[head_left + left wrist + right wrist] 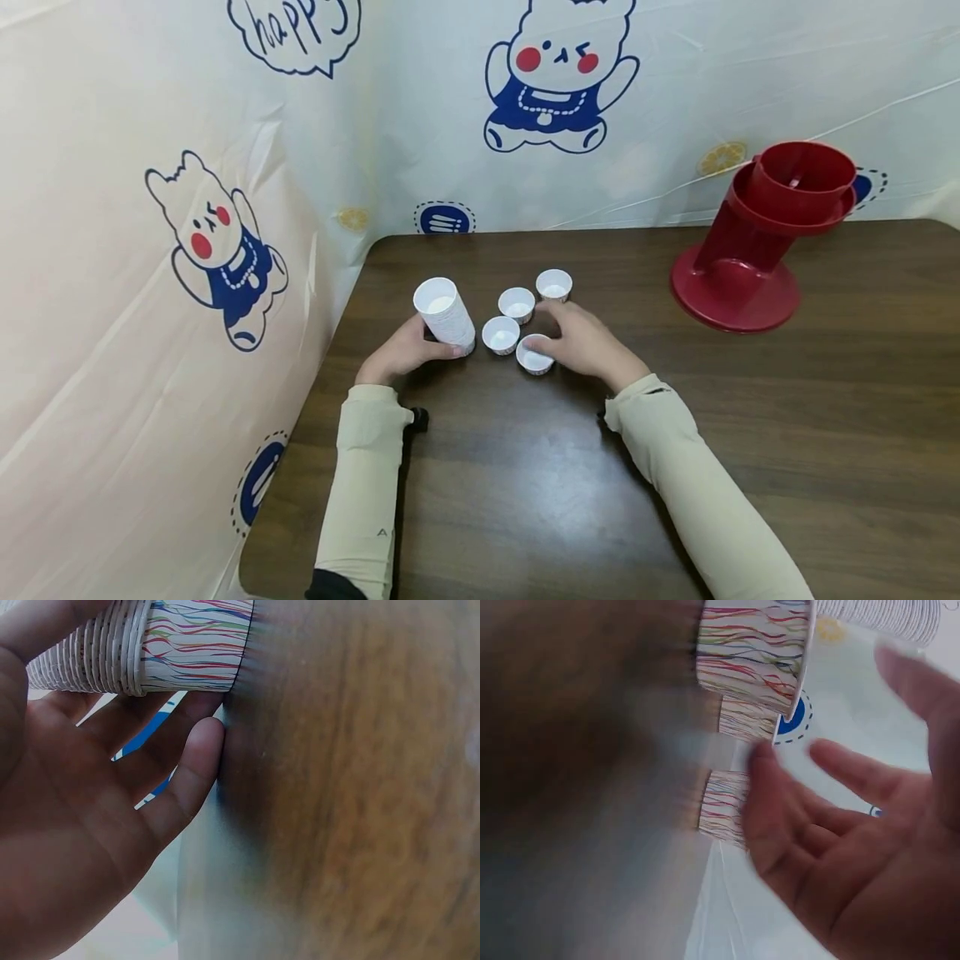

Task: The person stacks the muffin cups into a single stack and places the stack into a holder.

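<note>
My left hand (405,350) grips the lower part of a tall stack of nested white paper cups (444,310), which stands on the table. Coloured wavy lines show on the bottom cup's wall in the left wrist view. Right of the stack, single small paper cups stand upright: a near one (534,360), a left one (500,335), a middle one (516,305) and a far one (553,284). Over the near cup reaches my right hand (585,340), its thumb overlapping the rim in the head view. The right wrist view shows its fingers (769,802) spread, holding nothing.
A red plastic stand (738,287) with a round base and a cup-like top stands at the back right of the brown wooden table (570,500). Behind and to the left hangs a white printed cloth (420,108), close to the table's edges.
</note>
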The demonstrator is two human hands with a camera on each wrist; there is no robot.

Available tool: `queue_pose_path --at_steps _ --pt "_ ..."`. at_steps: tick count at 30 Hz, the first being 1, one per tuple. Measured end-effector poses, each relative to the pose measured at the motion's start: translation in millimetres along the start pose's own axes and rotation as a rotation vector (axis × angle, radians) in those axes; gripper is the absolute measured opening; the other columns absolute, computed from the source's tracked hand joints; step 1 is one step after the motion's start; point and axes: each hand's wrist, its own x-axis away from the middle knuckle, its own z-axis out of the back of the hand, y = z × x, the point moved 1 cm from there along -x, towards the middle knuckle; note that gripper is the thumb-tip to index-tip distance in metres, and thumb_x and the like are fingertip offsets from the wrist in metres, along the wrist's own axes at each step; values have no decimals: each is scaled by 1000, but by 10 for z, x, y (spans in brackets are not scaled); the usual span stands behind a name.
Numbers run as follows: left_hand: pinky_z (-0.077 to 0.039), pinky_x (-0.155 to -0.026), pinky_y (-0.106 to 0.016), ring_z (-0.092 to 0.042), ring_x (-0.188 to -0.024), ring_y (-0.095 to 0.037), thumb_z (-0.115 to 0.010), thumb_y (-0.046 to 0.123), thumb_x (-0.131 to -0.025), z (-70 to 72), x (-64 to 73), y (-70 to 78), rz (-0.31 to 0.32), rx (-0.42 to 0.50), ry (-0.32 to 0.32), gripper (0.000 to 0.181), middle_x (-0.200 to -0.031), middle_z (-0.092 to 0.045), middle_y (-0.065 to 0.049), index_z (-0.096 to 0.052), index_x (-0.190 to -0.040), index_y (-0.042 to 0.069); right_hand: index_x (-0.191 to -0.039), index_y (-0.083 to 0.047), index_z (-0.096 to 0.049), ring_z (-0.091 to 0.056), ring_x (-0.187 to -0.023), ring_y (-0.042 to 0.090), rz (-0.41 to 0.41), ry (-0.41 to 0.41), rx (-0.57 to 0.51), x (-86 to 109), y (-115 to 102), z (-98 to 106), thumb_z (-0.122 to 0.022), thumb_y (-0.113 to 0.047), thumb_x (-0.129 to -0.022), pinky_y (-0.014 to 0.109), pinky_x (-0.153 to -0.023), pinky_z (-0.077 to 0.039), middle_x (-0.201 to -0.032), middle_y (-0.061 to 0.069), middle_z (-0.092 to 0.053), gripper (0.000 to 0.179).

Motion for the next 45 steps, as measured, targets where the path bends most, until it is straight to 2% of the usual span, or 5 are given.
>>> queue_pose_path --at_steps 4,9,21,34,45 --pt "-34 -109 -50 -51 -122 -33 -85 7 -81 12 10 -2 -1 -2 3 72 -133 -56 -18 -45 -140 1 -150 -4 -41 -47 -132 36 -21 -108 101 83 26 -53 -80 -42 -85 49 -109 -36 -144 21 -48 85" --pt "-33 -110 -50 -49 -124 -34 -84 6 -82 2 5 -16 21 11 -7 74 -136 -54 -20 -43 -142 1 -150 -5 -41 -51 -124 36 -19 -129 78 93 68 -137 -83 -36 -82 48 -105 -39 -140 22 -50 86" --pt "-33 -110 -52 -49 -125 -35 -84 8 -82 -12 -8 18 17 -6 -8 73 -136 -54 -19 -43 -142 1 -148 -2 -45 -56 -106 29 93 -142 -64 118 240 -107 -84 -16 -81 45 -96 -43 -127 20 -54 78" --pt "-31 -111 -54 -48 -127 -35 -84 12 -83 -7 33 10 35 -16 -6 74 -139 -52 -19 -42 -143 2 -137 -5 -57 -60 -80 18 58 -130 -253 76 317 -110 -85 -14 -80 33 -76 -48 -111 10 -63 64" --pt "-31 -111 -55 -48 -127 -35 -85 12 -82 -16 13 10 16 -19 -16 75 -139 -52 -18 -42 -143 3 -124 -10 -59 -60 -80 17 44 -93 -346 78 289 -106 -85 -15 -80 33 -79 -45 -102 3 -67 52"
